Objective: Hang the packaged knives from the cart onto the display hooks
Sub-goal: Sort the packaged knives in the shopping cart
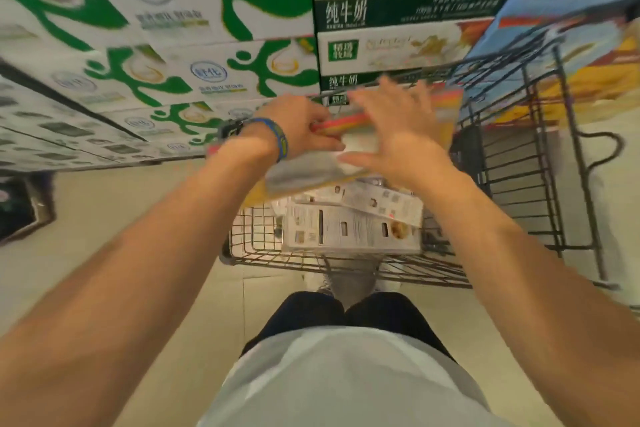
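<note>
A black wire cart [540, 184] stands in front of me on the floor. Inside lie flat packaged knives [349, 229] with white printed backs, stacked at angles. Above them I hold a package [304, 177] with a yellow, red and grey card. My left hand [304, 128] grips its upper red edge with curled fingers. My right hand [394, 128] lies flat on the same package, fingers spread and straight. The frame is blurred by motion, so the knife inside the held pack cannot be made out. No display hooks are in view.
Stacked milk cartons [180, 45] with green and white print fill the left and centre behind the cart. Blue and orange boxes [571, 28] stand at the right. Beige floor tiles [114, 204] surround the cart. A dark object [20, 208] sits at the far left.
</note>
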`<control>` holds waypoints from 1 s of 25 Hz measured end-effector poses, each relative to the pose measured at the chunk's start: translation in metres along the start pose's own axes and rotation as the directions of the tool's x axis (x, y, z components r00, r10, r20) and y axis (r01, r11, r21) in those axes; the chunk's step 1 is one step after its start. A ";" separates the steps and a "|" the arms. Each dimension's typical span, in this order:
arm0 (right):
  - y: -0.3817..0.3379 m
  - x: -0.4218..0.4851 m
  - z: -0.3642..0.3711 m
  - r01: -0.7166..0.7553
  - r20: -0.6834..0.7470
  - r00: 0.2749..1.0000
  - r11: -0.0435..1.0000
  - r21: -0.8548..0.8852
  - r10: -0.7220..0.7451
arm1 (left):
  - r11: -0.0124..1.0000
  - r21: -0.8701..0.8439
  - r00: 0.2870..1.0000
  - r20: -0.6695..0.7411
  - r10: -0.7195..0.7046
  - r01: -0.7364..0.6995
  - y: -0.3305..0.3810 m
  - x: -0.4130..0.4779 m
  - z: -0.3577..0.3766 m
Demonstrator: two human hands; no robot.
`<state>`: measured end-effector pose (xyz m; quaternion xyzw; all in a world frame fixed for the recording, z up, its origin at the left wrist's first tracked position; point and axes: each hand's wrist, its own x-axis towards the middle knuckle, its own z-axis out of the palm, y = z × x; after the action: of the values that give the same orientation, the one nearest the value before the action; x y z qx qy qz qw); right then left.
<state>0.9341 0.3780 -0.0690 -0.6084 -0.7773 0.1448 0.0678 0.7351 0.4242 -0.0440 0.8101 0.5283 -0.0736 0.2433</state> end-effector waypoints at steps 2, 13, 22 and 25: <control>-0.018 0.008 -0.020 -0.103 0.250 0.964 0.994 0.039 0.090 | 0.967 0.237 0.992 0.099 0.072 -0.094 0.015 -0.001 -0.030; 0.012 -0.055 -0.024 -0.251 0.227 0.768 -0.046 0.967 0.599 | 0.633 -0.730 0.869 -0.113 -0.482 0.256 0.065 -0.079 0.037; 0.053 -0.091 -0.053 -0.504 -0.059 0.673 0.515 0.693 0.737 | 0.377 -0.926 0.853 -0.191 -0.486 0.008 0.114 -0.049 0.019; 0.121 -0.120 -0.066 -0.715 -0.237 0.548 0.597 0.363 0.802 | 0.345 -0.937 0.828 -0.153 -0.539 0.051 0.115 -0.051 0.032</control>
<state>1.0948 0.2980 -0.0353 -0.8890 -0.3845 0.1265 0.2140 0.8196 0.3298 -0.0165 0.4248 0.6628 0.3651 0.4969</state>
